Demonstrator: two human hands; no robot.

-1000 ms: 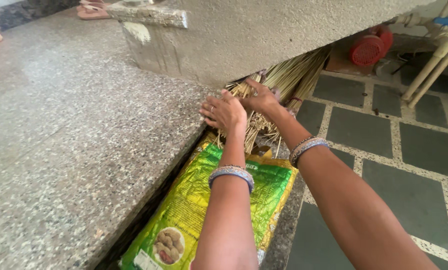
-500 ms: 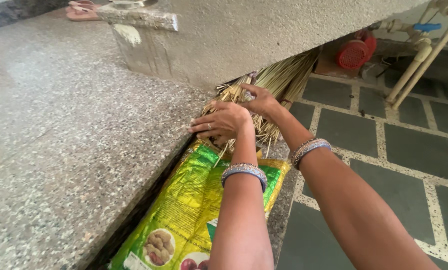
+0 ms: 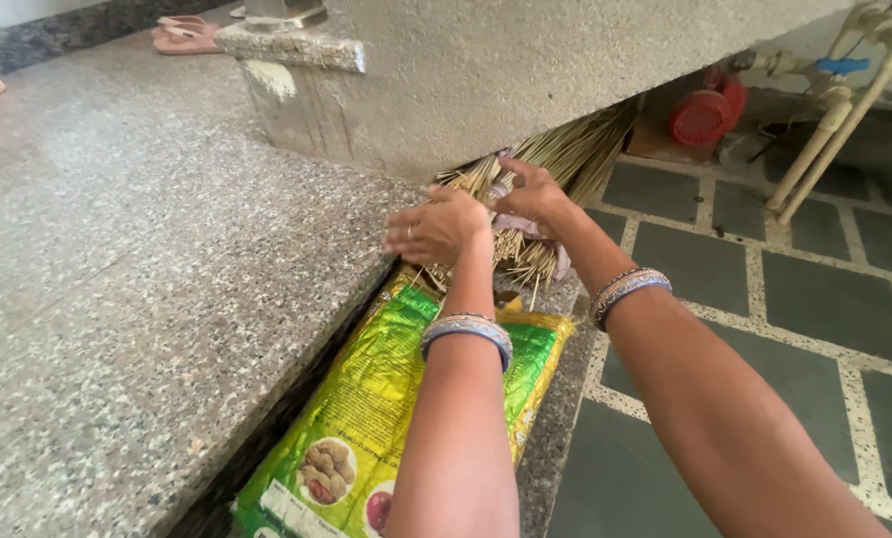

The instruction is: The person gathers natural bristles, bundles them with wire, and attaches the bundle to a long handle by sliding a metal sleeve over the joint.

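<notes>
hands on broom bundle, under slab

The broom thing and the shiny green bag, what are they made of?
The broom under both hands looks like a bundle of dry plant sticks: thin, stiff, straw-coloured stalks. The green bag seems to be glossy plastic, since it crinkles and reflects light.

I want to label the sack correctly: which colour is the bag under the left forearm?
The bag is glossy green and yellow, seen best in the head view.
</notes>
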